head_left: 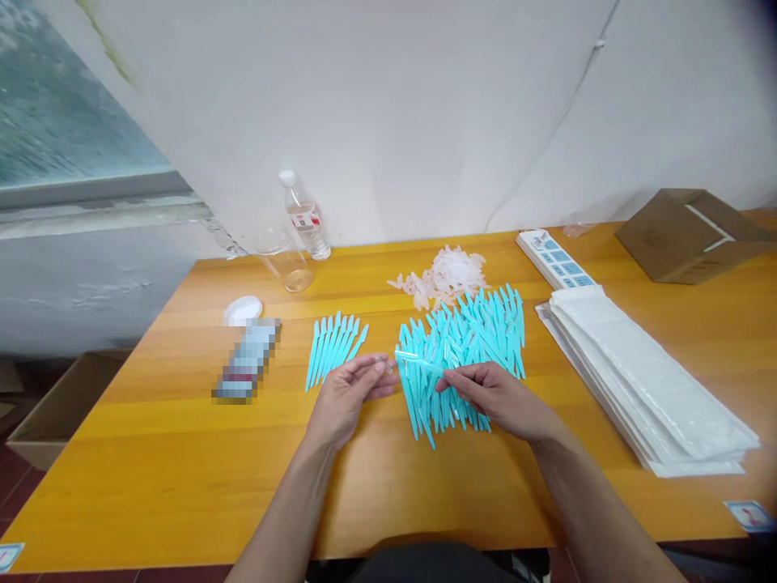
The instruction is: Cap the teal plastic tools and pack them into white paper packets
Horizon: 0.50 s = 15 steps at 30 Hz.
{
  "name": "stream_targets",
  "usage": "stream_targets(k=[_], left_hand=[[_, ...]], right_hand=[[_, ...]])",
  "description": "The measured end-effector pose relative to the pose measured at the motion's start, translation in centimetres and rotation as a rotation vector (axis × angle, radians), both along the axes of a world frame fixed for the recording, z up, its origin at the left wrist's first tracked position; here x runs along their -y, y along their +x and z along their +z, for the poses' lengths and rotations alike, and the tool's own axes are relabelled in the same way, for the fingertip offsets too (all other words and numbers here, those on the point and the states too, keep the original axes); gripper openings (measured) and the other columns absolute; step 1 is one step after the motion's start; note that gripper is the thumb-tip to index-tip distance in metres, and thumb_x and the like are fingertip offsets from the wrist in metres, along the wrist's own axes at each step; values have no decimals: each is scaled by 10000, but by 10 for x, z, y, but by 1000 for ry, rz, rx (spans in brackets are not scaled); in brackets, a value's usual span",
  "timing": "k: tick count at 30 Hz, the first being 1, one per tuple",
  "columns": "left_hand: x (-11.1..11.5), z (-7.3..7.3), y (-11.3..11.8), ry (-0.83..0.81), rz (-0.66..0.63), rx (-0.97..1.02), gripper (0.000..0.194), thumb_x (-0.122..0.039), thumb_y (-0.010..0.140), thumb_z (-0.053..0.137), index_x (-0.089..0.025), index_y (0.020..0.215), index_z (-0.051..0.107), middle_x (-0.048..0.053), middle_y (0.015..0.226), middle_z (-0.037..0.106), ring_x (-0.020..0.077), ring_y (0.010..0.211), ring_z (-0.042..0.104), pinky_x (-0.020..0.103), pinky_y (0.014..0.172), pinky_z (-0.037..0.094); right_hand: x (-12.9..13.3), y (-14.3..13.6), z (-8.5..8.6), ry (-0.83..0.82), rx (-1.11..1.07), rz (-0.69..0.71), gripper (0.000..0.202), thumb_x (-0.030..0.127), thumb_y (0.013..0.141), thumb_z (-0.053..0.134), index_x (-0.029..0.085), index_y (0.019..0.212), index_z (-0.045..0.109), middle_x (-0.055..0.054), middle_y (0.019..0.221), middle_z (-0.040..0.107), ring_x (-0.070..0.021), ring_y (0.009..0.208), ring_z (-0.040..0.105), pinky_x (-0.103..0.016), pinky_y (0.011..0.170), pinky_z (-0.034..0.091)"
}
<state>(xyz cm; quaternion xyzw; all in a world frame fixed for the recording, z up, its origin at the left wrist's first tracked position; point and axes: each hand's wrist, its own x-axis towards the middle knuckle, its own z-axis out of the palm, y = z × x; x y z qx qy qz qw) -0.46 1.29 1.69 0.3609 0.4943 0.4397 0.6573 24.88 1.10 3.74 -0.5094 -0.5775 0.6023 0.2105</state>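
Note:
My right hand pinches the handle end of a turquoise eyebrow razor, its blade end pointing left. Between the thumb and fingers of my left hand is a small clear plastic cap, close to that blade end but apart from it, as far as I can see. Beneath my right hand spreads a big heap of turquoise razors. Several more lie side by side in a fanned row just beyond my left hand. Behind the heap is a loose pile of translucent caps.
White plastic bags are stacked on the right, by printed cards and a cardboard box. A clear jar, a water bottle, a white lid and a blurred-out flat object are on the left.

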Motion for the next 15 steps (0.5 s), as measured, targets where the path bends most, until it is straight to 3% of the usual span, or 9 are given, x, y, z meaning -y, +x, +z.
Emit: stream_targets(k=[4, 7, 15], left_hand=[[0, 1, 0, -18, 212, 90, 314, -355, 748, 800, -135, 961, 732, 53, 854, 749, 127, 802, 688, 219, 725, 566], [3, 3, 2, -65, 316, 153, 313, -312, 699, 842, -121, 910, 711, 67, 860, 765, 111, 746, 701, 197, 703, 565], [14, 2, 12, -116, 356, 178, 372, -319, 651, 874, -111, 902, 695, 74, 843, 772, 124, 716, 716, 207, 674, 576]], right_hand=[[2, -1, 2, -21, 11, 44, 526, 617, 934, 468, 166, 989, 733, 89, 528, 240, -75, 465, 202, -241, 446, 146], [1, 0, 3, -31, 28, 100, 520, 626, 930, 472, 179, 955, 738, 84, 528, 252, -76, 469, 202, -245, 448, 152], [-1, 0, 1, -11, 65, 156, 521, 625, 933, 466, 184, 942, 745, 78, 528, 256, -81, 468, 217, -251, 452, 156]])
